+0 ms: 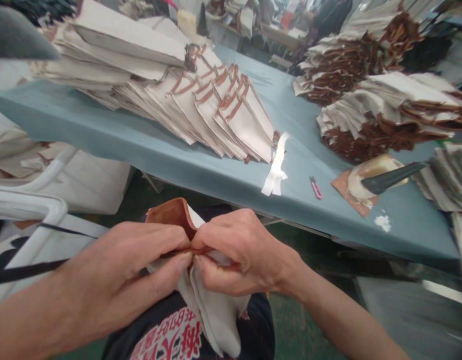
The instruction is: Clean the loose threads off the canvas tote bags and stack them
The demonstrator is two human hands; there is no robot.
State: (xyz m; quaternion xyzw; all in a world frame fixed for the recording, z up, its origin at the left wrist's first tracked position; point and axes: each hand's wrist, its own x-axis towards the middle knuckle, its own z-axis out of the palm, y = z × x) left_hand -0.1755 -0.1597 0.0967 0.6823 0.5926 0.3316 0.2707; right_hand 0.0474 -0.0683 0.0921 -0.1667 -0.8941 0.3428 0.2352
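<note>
Close over my lap, my left hand (148, 270) and my right hand (234, 255) meet, fingertips touching. Both pinch the edge of a sewn cloth piece (219, 312), white outside with a brown inner face showing behind my fingers. Thumbs press from below, index fingers from above. White folds of the piece hang down over a dark garment with red lettering. My fingers hide the exact spot being pinched.
On the blue-covered table (166, 150) lie stacked white pieces with brown edging (234, 115), white strips (276, 167), pink thread snips (316, 188) and a glue container with a dark-handled brush (388, 180). More brown-and-white stacks (388, 115) sit right; a white plastic crate (58, 210) stands left.
</note>
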